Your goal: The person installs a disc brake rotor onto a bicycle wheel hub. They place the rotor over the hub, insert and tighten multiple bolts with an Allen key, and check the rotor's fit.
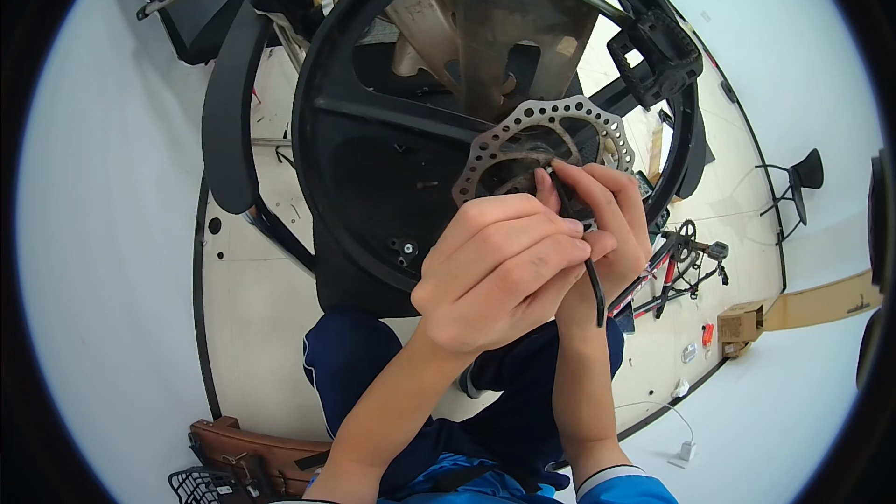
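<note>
A black hex key [595,291] slants between my two hands, its bent end sticking out below the fingers. My left hand [504,261] is closed, with fingertips pinching the key's shaft. Closer to the hub, my right hand [611,219] wraps its fingers around the upper part of the same key. What its fingertips press on there is partly hidden. Right behind the fingers is a silver brake disc [543,112] with holes round its rim, mounted on a black bicycle wheel [311,131]. The wheel lies flat over a black chair seat in front of me.
A pedal [658,58] on its crank overhangs the wheel's far right. The chair's armrest [233,112] stands at left. Beyond, on the floor, are a red and black bicycle frame [667,271], a cardboard box [740,323] and a small black chair [801,177]. A brown case [247,443] lies near left.
</note>
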A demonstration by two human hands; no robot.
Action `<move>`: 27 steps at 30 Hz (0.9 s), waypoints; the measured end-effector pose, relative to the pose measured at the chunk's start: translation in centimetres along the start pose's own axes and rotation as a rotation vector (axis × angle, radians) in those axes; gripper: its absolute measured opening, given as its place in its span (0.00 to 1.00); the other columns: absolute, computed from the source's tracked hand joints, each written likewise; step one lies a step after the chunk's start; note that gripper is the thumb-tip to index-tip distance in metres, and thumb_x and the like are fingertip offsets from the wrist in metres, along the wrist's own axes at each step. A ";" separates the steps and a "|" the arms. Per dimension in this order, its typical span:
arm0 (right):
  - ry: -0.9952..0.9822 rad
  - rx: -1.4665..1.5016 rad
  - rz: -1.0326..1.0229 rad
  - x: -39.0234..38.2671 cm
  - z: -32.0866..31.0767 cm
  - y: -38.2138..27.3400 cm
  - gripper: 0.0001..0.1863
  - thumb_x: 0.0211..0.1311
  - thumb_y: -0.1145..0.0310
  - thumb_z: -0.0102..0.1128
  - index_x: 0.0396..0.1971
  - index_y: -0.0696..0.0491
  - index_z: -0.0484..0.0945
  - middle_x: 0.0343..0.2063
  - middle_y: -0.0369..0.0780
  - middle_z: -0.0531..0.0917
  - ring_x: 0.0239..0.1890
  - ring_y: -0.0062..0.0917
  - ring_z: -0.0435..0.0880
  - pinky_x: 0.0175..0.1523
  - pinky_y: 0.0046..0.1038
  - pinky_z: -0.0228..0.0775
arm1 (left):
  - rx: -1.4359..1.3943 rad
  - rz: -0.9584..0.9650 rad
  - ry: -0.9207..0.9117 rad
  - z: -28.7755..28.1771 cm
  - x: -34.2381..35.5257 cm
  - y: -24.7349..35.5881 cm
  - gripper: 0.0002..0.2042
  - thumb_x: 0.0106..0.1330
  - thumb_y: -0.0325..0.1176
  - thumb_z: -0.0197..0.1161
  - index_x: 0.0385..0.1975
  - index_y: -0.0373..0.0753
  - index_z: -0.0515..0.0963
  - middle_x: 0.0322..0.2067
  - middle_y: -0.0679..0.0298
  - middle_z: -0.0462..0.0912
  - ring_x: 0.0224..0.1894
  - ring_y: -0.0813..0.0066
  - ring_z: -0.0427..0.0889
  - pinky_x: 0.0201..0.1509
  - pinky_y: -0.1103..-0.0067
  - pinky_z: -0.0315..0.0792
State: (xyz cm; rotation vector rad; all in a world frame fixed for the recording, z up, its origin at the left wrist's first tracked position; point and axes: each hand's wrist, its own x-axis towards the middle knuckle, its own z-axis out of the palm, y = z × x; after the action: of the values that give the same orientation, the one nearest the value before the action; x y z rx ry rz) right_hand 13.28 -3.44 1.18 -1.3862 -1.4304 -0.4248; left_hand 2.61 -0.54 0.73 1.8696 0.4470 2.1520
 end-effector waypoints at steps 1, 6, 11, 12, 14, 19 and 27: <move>-0.002 0.008 -0.036 0.2 0.1 0.1 0.13 0.50 0.76 0.72 0.39 0.59 0.87 0.34 0.41 0.82 0.34 0.31 0.83 0.39 0.26 0.76 | -0.016 -0.023 0.010 -0.1 0.0 0.0 0.13 0.47 0.18 0.79 0.31 0.36 0.84 0.33 0.61 0.88 0.36 0.63 0.86 0.39 0.77 0.82; 0.015 0.015 -0.126 0.8 -0.4 -0.3 0.15 0.46 0.83 0.73 0.38 0.59 0.87 0.34 0.41 0.83 0.33 0.31 0.83 0.39 0.27 0.76 | -0.080 -0.065 0.036 -1.3 0.7 0.1 0.16 0.51 0.19 0.80 0.36 0.35 0.79 0.32 0.58 0.86 0.34 0.66 0.85 0.37 0.76 0.81; -0.068 0.121 -0.165 -1.4 -0.7 -2.5 0.17 0.41 0.87 0.74 0.35 0.59 0.86 0.33 0.40 0.83 0.34 0.32 0.83 0.38 0.28 0.76 | -0.355 -0.290 0.391 -6.2 3.0 -0.3 0.08 0.69 0.28 0.66 0.42 0.32 0.79 0.38 0.58 0.85 0.40 0.72 0.83 0.46 0.79 0.79; -0.140 0.142 -0.187 -2.4 -1.0 -2.8 0.16 0.41 0.86 0.74 0.35 0.58 0.86 0.33 0.40 0.83 0.34 0.32 0.84 0.38 0.28 0.76 | -0.406 -0.342 0.466 -7.0 3.0 -1.3 0.08 0.73 0.30 0.64 0.44 0.31 0.79 0.39 0.58 0.85 0.41 0.73 0.83 0.48 0.80 0.79; -0.217 0.106 -0.292 -5.6 -1.0 -3.2 0.17 0.41 0.84 0.75 0.35 0.57 0.86 0.32 0.39 0.83 0.34 0.32 0.84 0.39 0.30 0.75 | -0.413 -0.382 0.539 -8.7 2.7 -3.2 0.09 0.76 0.31 0.62 0.45 0.31 0.80 0.40 0.58 0.86 0.42 0.75 0.84 0.51 0.81 0.79; -0.526 0.174 0.147 -10.4 2.4 0.4 0.09 0.52 0.77 0.72 0.35 0.55 0.86 0.31 0.44 0.88 0.32 0.39 0.87 0.36 0.34 0.77 | -0.351 -0.517 0.658 -7.6 1.6 -5.5 0.05 0.69 0.23 0.69 0.40 0.31 0.80 0.34 0.58 0.87 0.32 0.76 0.86 0.40 0.79 0.81; -0.525 0.055 0.250 -10.8 6.1 1.0 0.09 0.57 0.77 0.68 0.38 0.57 0.86 0.34 0.45 0.86 0.32 0.40 0.85 0.36 0.36 0.75 | -0.339 -0.593 0.579 -6.1 1.3 -4.6 0.05 0.67 0.21 0.71 0.38 0.31 0.80 0.31 0.62 0.85 0.30 0.78 0.84 0.39 0.84 0.80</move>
State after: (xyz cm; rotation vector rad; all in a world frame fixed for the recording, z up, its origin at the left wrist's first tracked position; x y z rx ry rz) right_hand 9.21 -3.63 -10.53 -1.6818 -1.6339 0.1550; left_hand -3.63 3.79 -0.65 0.7804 0.6034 2.1233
